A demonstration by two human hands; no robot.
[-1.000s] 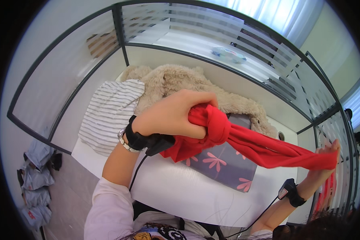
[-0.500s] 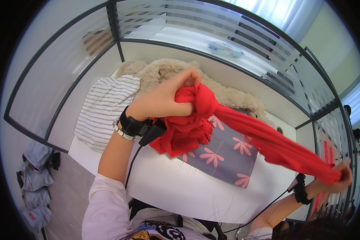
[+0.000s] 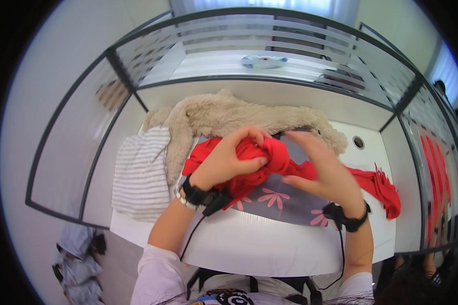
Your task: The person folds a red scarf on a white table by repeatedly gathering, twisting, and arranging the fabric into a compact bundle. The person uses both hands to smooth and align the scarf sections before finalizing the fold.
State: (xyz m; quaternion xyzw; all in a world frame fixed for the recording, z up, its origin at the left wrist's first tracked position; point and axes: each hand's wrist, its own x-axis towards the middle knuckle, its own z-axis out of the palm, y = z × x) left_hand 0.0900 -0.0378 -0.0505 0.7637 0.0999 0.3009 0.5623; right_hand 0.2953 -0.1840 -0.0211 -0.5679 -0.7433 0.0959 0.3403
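Note:
A red fringed scarf [image 3: 277,155] is bunched into a loop or knot above the middle of the white table [image 3: 229,244]. My left hand [image 3: 221,160] grips the gathered part, thumb and fingers closed on the cloth. My right hand [image 3: 331,173] is close to the knot on its right side, with thumb and fingers spread around the scarf's length; whether they touch it I cannot tell. One fringed scarf end [image 3: 384,190] trails out past my right hand onto the table. Beneath the scarf lies a dark grey cloth [image 3: 303,211] with pink flower shapes.
Behind lies a fluffy beige garment [image 3: 229,114]; to the left, a grey-and-white striped cloth [image 3: 140,175]. A dark-framed partition [image 3: 269,79] borders the table, and a cable hole [image 3: 358,142] sits at the back right. Cables run from both wristbands. Grey bundles [image 3: 76,264] stand on the floor left.
My right hand has let go of the outstretched scarf end and moved left beside the knot. That end now lies on the table. My left hand keeps its hold, and the view has turned.

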